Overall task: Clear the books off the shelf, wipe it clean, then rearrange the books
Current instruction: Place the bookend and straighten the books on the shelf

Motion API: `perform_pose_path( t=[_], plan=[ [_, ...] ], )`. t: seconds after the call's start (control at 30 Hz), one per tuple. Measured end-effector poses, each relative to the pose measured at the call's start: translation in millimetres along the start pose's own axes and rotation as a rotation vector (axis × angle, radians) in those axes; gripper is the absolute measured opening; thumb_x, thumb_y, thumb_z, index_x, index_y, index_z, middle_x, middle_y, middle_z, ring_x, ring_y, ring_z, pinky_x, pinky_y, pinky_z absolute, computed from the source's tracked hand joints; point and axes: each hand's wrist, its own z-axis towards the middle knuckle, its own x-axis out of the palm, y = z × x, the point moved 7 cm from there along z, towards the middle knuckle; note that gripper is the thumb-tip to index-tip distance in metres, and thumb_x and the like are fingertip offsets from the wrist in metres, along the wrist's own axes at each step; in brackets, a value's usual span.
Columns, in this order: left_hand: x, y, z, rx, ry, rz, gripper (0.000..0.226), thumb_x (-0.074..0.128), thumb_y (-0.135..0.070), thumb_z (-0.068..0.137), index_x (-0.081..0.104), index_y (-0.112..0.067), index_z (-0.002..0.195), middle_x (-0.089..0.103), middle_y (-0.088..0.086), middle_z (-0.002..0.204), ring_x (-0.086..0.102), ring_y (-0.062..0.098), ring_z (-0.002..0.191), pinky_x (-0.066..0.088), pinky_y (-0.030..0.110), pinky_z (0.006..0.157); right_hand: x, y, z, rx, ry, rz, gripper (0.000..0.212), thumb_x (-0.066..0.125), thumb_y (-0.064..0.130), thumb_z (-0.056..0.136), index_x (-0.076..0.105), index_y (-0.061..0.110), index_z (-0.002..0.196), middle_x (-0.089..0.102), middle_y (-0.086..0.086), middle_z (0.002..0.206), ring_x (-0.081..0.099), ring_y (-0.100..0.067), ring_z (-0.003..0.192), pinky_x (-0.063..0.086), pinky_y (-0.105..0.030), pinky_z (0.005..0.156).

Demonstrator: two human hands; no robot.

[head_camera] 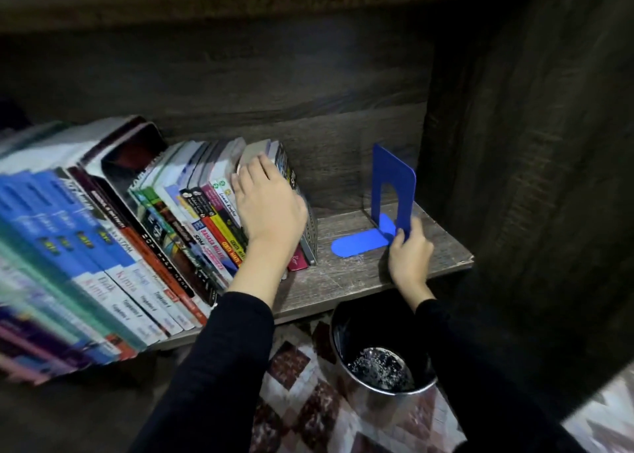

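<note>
Blue bookend [392, 191] stands on the shelf [360, 274] at three o'clock of the books [192, 219], its lower edge pinched by the right hand [410, 258] — probably to slide it in as a stop — while the left hand [267, 209], fingers close together, presses the end books to steady them.

Books [144, 239] stand at the left of the shelf [346, 274]. Bookend [391, 191] upright at the right, apart from them. Bin [380, 349] below, in front.
</note>
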Motion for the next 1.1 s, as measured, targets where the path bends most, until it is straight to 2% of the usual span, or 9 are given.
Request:
perform_pose_path(
  t=[0.07, 0.13, 0.2, 0.27, 0.37, 0.5, 0.57, 0.9, 1.1],
  plan=[
    [-1.3, -2.7, 0.3, 0.033, -0.062, -0.118, 0.067, 0.054, -0.023, 0.091, 0.024, 0.002, 0.145, 0.031, 0.018, 0.147, 0.027, 0.031, 0.136, 0.021, 0.039, 0.114, -0.1, -2.1, -1.6, 0.002, -0.023, 0.023, 0.032, 0.044, -0.001, 0.095, 0.055, 0.003, 0.125, 0.065, -0.021, 0.104, 0.059, -0.036, 0.098, 0.034, -0.026, 0.073],
    [-2.7, -2.1, -5.5, 0.035, -0.162, -0.355, 0.067, 0.059, -0.02, 0.09, 0.026, -0.004, 0.146, 0.03, 0.012, 0.149, 0.026, 0.026, 0.137, 0.026, 0.026, 0.109, -0.2, -2.0, -2.6, -0.01, -0.027, 0.053, 0.032, 0.045, -0.003, 0.094, 0.057, 0.003, 0.124, 0.066, -0.02, 0.101, 0.06, -0.034, 0.095, 0.029, -0.017, 0.069],
    [5.1, 5.1, -17.2, -0.093, -0.228, -0.633, 0.081, 0.065, -0.02, 0.087, 0.017, -0.01, 0.15, 0.021, 0.01, 0.155, 0.023, 0.022, 0.14, 0.02, 0.011, 0.102, -0.1, 0.8, -4.2, -0.029, -0.026, 0.081, 0.034, 0.045, -0.004, 0.094, 0.058, 0.003, 0.125, 0.067, -0.02, 0.1, 0.061, -0.033, 0.094, 0.028, -0.013, 0.069],
    [28.4, 12.2, -31.0, -0.312, -0.183, -0.821, 0.094, 0.069, -0.024, 0.084, 0.004, -0.015, 0.152, 0.027, 0.014, 0.153, 0.032, 0.026, 0.137, 0.024, 0.017, 0.102, 1.0, 2.4, -4.8, -0.038, -0.025, 0.094, 0.036, 0.046, -0.006, 0.093, 0.058, 0.003, 0.125, 0.068, -0.021, 0.101, 0.061, -0.033, 0.094, 0.028, -0.012, 0.069],
    [58.9, 9.8, -49.6, -0.498, -0.065, -0.813, 0.093, 0.07, -0.024, 0.083, 0.007, -0.016, 0.152, 0.053, 0.02, 0.128, 0.054, 0.035, 0.112, 0.043, 0.035, 0.089, 6.7, 2.3, -4.1, -0.031, -0.011, 0.115, 0.039, 0.046, -0.007, 0.091, 0.059, 0.004, 0.126, 0.068, -0.022, 0.103, 0.061, -0.035, 0.096, 0.028, -0.014, 0.07],
    [66.7, 13.1, -54.4, -0.604, -0.05, -0.727, 0.064, 0.07, -0.033, 0.083, 0.043, -0.005, 0.134, 0.063, 0.016, 0.115, 0.06, 0.034, 0.103, 0.045, 0.035, 0.081, 14.3, 4.9, -6.2, -0.035, 0.0, 0.138, 0.04, 0.047, -0.007, 0.092, 0.058, 0.004, 0.128, 0.069, -0.022, 0.103, 0.062, -0.035, 0.096, 0.031, -0.013, 0.072],
    [66.2, 13.1, -53.3, -0.623, -0.052, -0.725, 0.054, 0.071, -0.034, 0.082, 0.051, -0.004, 0.123, 0.066, 0.015, 0.11, 0.063, 0.031, 0.097, 0.045, 0.031, 0.077, 17.1, 5.3, -7.4, -0.025, 0.007, 0.14, 0.04, 0.046, -0.005, 0.093, 0.057, 0.006, 0.13, 0.069, -0.021, 0.102, 0.062, -0.034, 0.094, 0.031, -0.014, 0.07],
    [69.0, 11.7, -61.8, -0.774, -0.226, -0.848, 0.047, 0.075, -0.037, 0.076, 0.059, -0.006, 0.108, 0.069, 0.012, 0.1, 0.064, 0.032, 0.092, 0.049, 0.038, 0.081, 28.0, 11.2, -11.1, -0.055, 0.026, 0.145, 0.041, 0.05, -0.005, 0.091, 0.058, 0.006, 0.13, 0.07, -0.024, 0.098, 0.064, -0.036, 0.09, 0.036, -0.017, 0.075],
    [69.7, -10.4, -53.0, -0.716, -0.196, -0.86, 0.049, 0.075, -0.04, 0.075, 0.059, -0.007, 0.107, 0.069, 0.016, 0.101, 0.061, 0.036, 0.095, 0.046, 0.041, 0.078, 51.1, 14.1, -10.7, -0.049, 0.14, 0.197, 0.038, 0.057, -0.003, 0.087, 0.064, 0.01, 0.122, 0.07, -0.018, 0.107, 0.066, -0.031, 0.099, 0.043, -0.027, 0.088]
  ],
)
